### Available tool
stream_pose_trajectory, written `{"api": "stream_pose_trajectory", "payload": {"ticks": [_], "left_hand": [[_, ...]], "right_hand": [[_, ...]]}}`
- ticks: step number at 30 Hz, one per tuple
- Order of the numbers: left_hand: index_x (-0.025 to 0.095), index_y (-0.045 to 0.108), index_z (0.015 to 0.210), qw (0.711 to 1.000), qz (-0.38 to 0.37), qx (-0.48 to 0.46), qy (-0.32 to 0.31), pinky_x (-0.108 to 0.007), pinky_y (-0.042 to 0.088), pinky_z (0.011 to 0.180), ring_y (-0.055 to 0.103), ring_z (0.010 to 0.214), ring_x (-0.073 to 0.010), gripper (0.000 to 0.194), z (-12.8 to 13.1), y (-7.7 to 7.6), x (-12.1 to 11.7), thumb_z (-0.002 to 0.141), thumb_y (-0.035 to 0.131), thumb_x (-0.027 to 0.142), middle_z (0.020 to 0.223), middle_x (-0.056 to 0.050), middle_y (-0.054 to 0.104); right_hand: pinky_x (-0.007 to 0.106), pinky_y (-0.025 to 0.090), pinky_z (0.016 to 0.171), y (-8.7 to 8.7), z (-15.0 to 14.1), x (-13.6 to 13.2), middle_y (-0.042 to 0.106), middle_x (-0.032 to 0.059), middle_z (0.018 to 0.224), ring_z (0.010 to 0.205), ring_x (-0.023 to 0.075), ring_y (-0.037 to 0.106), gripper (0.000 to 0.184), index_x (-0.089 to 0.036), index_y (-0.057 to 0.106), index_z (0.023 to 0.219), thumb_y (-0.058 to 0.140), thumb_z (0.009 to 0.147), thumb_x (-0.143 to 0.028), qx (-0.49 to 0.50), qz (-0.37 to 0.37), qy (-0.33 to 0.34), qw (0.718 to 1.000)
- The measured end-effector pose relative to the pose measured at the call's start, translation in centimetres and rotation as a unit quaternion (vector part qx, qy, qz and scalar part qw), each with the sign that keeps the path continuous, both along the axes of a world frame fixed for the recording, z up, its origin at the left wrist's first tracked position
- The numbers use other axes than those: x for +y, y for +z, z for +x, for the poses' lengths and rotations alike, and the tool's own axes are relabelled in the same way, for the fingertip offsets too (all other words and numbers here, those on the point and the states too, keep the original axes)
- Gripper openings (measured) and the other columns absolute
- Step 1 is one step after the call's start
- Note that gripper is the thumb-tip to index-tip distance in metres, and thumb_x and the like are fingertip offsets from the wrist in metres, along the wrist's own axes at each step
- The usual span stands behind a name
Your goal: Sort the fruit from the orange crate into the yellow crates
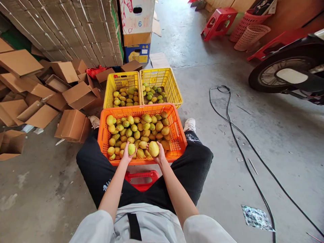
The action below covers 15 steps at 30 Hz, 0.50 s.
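Observation:
My left hand is closed around a greenish-yellow lemon. A larger, yellower lemon rests in the curled fingers of my right hand. Both hands are above the near side of an orange plastic crate, which stands between my legs. Inside it lies a heap of yellow and green lemons, some with brownish skin. Two yellow crates touch its far side. The left yellow crate holds several mostly yellow fruits, and the right yellow crate holds greener ones.
Small open cardboard boxes are scattered at left, before tall stacks of flattened cardboard. A black cable snakes across the floor at right, near a motorcycle wheel. A red stool and pink baskets stand farther back.

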<state>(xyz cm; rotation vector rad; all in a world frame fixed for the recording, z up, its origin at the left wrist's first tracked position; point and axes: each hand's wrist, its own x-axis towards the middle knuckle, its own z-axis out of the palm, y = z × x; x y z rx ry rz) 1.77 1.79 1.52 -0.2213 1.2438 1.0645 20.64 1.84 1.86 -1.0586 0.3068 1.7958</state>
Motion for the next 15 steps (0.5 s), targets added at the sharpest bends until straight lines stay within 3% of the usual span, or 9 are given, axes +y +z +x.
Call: {"api": "stream_pose_trajectory", "payload": {"ticks": [4,9,15], "left_hand": [[0.013,0.064,0.087,0.999,0.019,0.040,-0.017,-0.026,0.063,0.065,0.071,0.065,-0.0156,0.015,0.33,-0.27,-0.30,0.087,0.076,0.023,0.071,-0.005,0.069],[0.014,0.064,0.089,0.997,0.023,0.069,-0.039,-0.025,0.063,0.065,0.073,0.068,-0.0163,0.024,0.30,-0.39,-0.50,0.078,0.084,0.019,0.076,-0.005,0.072],[0.014,0.065,0.094,0.996,0.024,0.069,-0.048,-0.022,0.061,0.060,0.072,0.063,-0.0133,0.031,0.36,-0.37,-0.51,0.074,0.088,0.016,0.080,-0.004,0.074]], "right_hand": [[0.031,0.064,0.057,0.05,-0.17,0.15,0.071,0.0030,0.063,0.061,0.0214,0.074,0.013,-0.021,0.059,0.091,0.061,0.091,-0.033,-0.035,-0.033,-0.008,0.999],[0.031,0.064,0.055,-0.22,-0.19,0.06,0.071,0.0009,0.064,0.059,0.0202,0.074,0.009,-0.023,0.056,0.090,0.064,0.087,-0.026,-0.028,-0.030,0.007,0.999],[0.029,0.063,0.055,-0.48,-0.03,0.08,0.073,0.0038,0.066,0.059,0.0196,0.073,0.009,-0.020,0.059,0.090,0.056,0.090,-0.029,-0.022,-0.032,-0.013,0.999]]}}
